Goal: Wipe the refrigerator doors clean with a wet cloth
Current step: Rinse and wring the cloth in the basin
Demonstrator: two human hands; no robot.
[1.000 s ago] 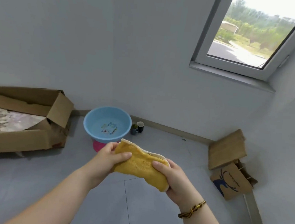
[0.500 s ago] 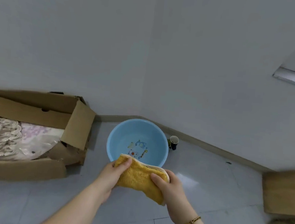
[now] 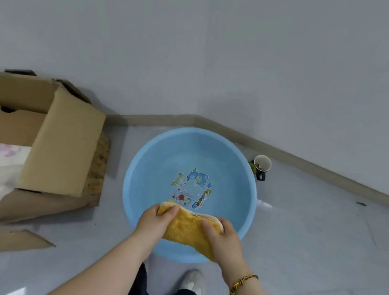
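Pinching either end, left hand (image 3: 154,221) and right hand (image 3: 224,239) hold the cloth (image 3: 189,232) crosswise above the near rim of the basin (image 3: 140,166)

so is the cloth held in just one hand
No, the left hand and the right hand each grip one end of the yellow cloth.

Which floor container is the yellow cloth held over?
The blue basin, cartoon print inside: the cloth is held over its near rim. The cardboard box lies off left, the small cup off right.

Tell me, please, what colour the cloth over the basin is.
The cloth is yellow-orange with a pale edge, best seen in the head view.
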